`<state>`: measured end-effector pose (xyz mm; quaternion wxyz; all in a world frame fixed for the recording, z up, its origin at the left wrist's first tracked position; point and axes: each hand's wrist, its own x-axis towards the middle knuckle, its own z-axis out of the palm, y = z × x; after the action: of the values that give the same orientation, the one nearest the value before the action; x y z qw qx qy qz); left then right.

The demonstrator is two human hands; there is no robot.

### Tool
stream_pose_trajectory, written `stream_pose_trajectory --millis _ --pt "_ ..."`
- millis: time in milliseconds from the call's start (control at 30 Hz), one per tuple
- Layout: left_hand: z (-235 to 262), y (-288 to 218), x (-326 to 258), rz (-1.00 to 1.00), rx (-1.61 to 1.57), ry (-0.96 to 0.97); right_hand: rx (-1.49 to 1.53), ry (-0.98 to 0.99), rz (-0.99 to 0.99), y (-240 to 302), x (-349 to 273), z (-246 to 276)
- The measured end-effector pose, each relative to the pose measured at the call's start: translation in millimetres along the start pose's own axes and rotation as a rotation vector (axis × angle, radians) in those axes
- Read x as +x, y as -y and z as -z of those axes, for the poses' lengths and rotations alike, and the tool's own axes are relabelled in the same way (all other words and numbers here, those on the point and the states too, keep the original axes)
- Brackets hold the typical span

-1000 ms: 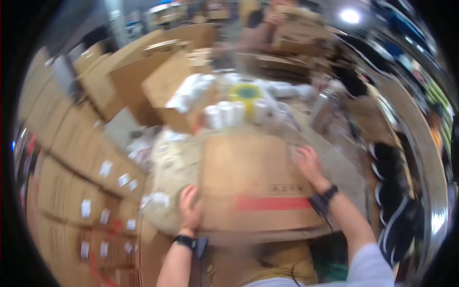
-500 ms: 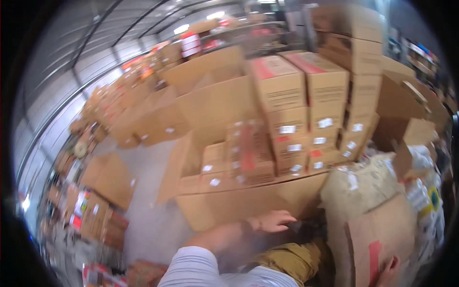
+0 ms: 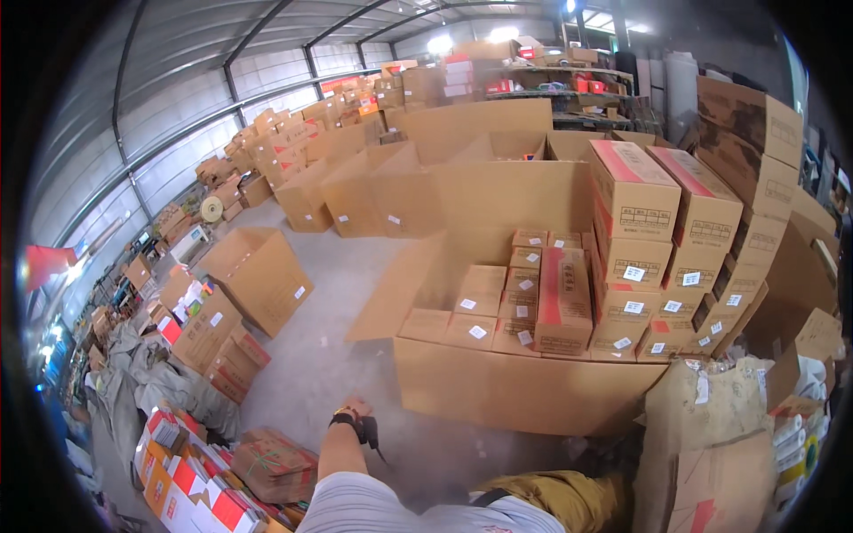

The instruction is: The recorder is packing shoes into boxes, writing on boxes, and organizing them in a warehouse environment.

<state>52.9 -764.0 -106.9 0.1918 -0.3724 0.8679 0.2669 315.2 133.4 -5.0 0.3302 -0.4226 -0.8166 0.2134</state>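
My left hand [image 3: 356,407] hangs over the grey floor, left of the big open carton [image 3: 524,391], and touches nothing that I can see. It is small and foreshortened, so its fingers do not show clearly. Round the wrist sits a dark band [image 3: 354,426] with a thin cord dangling from it. Nearest on its lower left lies a flattened brown carton [image 3: 277,464] beside stacks of red and white printed boxes [image 3: 200,489]. Inside the big carton stand several brown boxes, among them a tall one with a red stripe [image 3: 563,298]. My right hand is out of view.
Tall stacks of brown cartons with red tops [image 3: 633,204] rise at the right. A worn, bulky tan package [image 3: 706,409] stands at the lower right, beside white rolls [image 3: 789,449]. An open carton [image 3: 258,275] stands across the floor [image 3: 311,346] at the left.
The view has swung left. My left hand has moved from in front of the big carton to the floor area on its left. The right hand, formerly at the lower right carton, has left view.
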Motion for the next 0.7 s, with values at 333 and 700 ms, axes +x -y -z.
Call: stream_pose_trajectory --millis 333,700 --pt "-62.8 -115.2 31.6 -0.532 0.578 0.22 0.061 0.064 0.016 -21.3 -11.5 -9.5" --pt "-184.2 -418.0 -274.7 -1.798 0.471 0.75 0.408 -0.16 -0.036 37.3 -44.6 11.6"
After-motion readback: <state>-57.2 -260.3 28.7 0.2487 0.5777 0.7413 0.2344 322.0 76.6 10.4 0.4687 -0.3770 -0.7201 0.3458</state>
